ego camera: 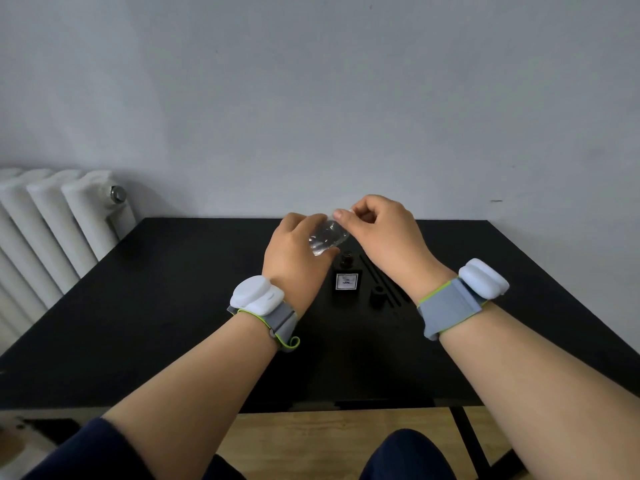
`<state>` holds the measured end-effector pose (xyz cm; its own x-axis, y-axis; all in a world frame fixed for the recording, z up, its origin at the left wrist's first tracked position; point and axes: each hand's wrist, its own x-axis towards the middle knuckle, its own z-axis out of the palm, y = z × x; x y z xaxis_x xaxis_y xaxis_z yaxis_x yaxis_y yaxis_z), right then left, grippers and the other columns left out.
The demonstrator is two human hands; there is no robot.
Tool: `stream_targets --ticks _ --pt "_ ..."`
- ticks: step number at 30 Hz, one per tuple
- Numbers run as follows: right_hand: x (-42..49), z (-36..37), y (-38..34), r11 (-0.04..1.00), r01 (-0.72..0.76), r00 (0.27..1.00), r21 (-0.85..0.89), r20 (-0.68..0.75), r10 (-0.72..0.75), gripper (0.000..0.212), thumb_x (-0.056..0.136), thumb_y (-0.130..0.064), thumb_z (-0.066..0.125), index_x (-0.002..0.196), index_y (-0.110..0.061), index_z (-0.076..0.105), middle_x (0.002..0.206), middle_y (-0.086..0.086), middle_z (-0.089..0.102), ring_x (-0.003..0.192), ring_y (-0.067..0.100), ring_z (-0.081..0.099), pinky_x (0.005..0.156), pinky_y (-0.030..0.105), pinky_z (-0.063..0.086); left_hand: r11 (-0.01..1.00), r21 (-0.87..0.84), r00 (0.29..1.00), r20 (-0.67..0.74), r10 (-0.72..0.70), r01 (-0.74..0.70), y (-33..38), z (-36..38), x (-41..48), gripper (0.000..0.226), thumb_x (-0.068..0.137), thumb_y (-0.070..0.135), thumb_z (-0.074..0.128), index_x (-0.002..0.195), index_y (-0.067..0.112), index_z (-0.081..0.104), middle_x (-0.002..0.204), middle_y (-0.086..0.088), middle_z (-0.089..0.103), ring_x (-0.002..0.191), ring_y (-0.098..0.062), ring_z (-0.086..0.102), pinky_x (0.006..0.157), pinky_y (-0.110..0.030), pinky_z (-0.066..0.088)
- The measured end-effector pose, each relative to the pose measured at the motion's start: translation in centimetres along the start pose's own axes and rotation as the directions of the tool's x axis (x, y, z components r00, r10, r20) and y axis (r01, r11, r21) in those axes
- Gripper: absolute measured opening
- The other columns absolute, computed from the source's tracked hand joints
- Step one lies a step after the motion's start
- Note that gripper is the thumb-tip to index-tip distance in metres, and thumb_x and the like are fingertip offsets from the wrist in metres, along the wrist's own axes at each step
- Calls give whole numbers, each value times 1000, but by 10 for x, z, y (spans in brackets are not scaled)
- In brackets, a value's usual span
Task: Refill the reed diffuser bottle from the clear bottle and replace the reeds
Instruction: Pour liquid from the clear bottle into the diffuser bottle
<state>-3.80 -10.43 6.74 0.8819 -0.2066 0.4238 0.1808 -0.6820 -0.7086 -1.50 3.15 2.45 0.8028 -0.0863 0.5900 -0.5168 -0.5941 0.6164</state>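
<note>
Matte black table (138, 323) against a grey wall, both hands raised over it.
Left hand (294, 258) wrapped around small clear plastic bottle (327, 237), tilted; right hand (384, 233) pinching its cap end, above dark square labelled diffuser bottle (346, 280) beside black reeds (381, 282).

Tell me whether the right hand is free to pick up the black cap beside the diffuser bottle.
Probably not yet: the right hand is pinching the top of the clear bottle; the black cap itself lies uncovered below.

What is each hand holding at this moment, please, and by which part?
The left hand grips the clear bottle around its body; the right hand pinches its top end, where the cap would be.
</note>
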Motion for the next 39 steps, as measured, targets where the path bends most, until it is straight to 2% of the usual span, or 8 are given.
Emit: stream_targets --ticks 8,16,20,24,30,32,36,39 --pt "-2 -4 5 999 25 1000 40 3 -26 31 95 -38 56 89 -7 59 75 -1 58 64 8 48 54 13 36 999 -6 995 90 -51 52 11 -3 1 44 73 27 75 113 22 57 109 5 63 97 -14 59 82 -24 45" --pt "-1 -11 5 997 83 991 -7 102 -82 16 97 -25 52 102 -16 64 93 0 61 74 7 51 63 10 37 994 -77 987 148 -61 73 8 -5 -2 42 75 29 74 115 24 62 108 5 66 98 -13 61 89 -32 50" --pt "1 -14 5 999 21 994 47 106 -26 18 95 -30 56 108 -21 62 100 -4 63 89 9 58 72 13 41 997 -46 989 133 -59 65 7 -6 -2 43 76 28 74 117 23 62 109 5 65 97 -13 60 87 -29 49" --pt "7 -16 8 998 -58 996 -27 70 60 39 91 -52 54 91 -14 59 77 -8 56 70 8 51 59 22 36 998 -37 991 128 -40 46 6 -7 -3 39 75 28 73 113 23 63 104 6 64 93 -13 60 83 -29 49" --pt "9 -20 7 999 -46 989 24 145 42 11 84 -26 66 92 -19 69 82 -11 64 73 5 55 66 19 40 999 6 988 146 -42 41 3 -6 -4 37 76 28 73 111 25 63 100 5 63 91 -14 59 79 -26 46" --pt "10 -20 8 998 -58 988 27 143 53 13 85 -30 65 94 -21 68 81 -11 63 73 6 55 67 21 41 999 14 988 148 -36 34 1 -6 -4 37 76 28 73 112 24 63 101 5 63 91 -14 58 79 -26 46" --pt "12 -19 11 993 -120 985 -17 123 122 42 87 -54 59 91 -13 64 86 2 68 79 20 63 74 34 49 999 12 988 149 -32 30 4 -4 -4 37 77 28 73 111 23 63 103 4 63 93 -14 58 82 -28 47" --pt "12 -19 11 992 -121 981 -31 146 125 29 85 -41 64 89 -13 65 87 3 70 84 23 66 79 35 52 1000 16 987 160 -28 26 4 -3 -3 38 76 27 73 113 22 62 105 4 63 94 -15 58 81 -24 44"
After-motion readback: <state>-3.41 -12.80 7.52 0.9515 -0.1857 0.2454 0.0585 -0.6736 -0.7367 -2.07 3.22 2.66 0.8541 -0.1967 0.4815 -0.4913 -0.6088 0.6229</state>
